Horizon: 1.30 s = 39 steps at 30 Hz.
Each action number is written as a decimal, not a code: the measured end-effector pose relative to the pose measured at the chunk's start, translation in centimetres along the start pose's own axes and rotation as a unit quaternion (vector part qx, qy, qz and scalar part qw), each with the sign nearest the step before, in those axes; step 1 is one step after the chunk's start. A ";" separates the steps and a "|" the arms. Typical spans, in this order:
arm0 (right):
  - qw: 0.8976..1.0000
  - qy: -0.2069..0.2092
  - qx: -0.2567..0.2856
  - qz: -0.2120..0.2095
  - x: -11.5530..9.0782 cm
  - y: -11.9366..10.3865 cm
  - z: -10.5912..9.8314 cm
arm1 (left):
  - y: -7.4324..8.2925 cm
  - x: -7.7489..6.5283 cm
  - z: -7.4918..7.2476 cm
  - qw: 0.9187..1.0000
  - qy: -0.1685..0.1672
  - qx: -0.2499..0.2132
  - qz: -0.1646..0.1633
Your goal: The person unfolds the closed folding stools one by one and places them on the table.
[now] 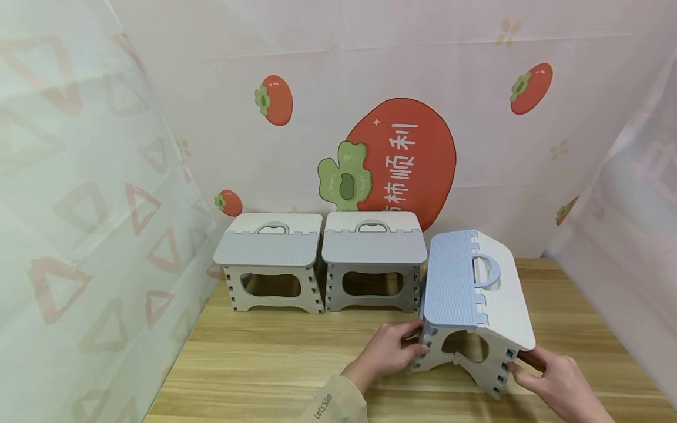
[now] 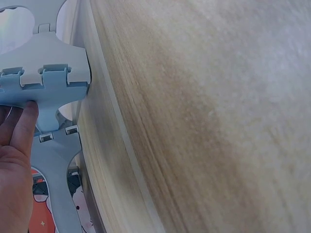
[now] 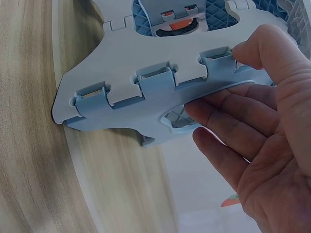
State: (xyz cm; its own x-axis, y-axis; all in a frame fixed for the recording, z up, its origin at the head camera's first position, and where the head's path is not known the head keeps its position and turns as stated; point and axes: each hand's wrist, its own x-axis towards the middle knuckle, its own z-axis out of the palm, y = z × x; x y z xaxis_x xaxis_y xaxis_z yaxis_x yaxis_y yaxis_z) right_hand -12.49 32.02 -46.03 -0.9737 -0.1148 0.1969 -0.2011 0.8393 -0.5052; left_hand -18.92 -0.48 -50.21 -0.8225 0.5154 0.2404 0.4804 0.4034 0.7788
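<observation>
A blue and white folding step stool (image 1: 452,282) stands on its legs at the right, turned at an angle to the stools behind it. My left hand (image 1: 388,352) grips its left leg, thumb at the front edge and fingers at the side. In the left wrist view, a fingertip (image 2: 30,109) lies against the blue side panel. On the opposite leg, my right hand (image 1: 560,379) holds on. The right wrist view has the thumb (image 3: 252,48) on the hinged corner and the other fingers along the blue side panel (image 3: 160,109).
Two grey and white folding stools, one at the left (image 1: 270,249) and one in the middle (image 1: 372,249), stand side by side by the back wall. Printed sheets (image 1: 211,106) cover the back and sides of the wooden table (image 1: 254,364).
</observation>
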 end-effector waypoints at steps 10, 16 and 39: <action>1.000 -0.005 0.000 0.003 0.0 0.0 -0.1 | 0.0 0.0 0.1 1.000 -0.001 -0.005 -0.018; 1.000 0.000 -0.003 -0.001 0.0 0.1 0.0 | 0.0 -0.1 0.0 1.000 0.000 -0.005 -0.015; 0.997 -0.066 0.021 0.025 -0.1 0.7 -1.2 | 0.4 0.0 -1.4 0.995 -0.062 -0.024 -0.078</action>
State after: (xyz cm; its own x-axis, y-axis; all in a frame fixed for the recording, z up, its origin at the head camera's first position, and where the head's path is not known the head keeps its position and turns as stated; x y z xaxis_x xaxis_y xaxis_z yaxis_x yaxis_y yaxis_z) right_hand -12.37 33.20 -45.42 -0.9876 -0.1454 0.0591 -0.1539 0.8228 -0.5471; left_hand -19.15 -1.38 -49.10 -0.8410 0.5392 0.0436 0.3322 0.4512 0.8283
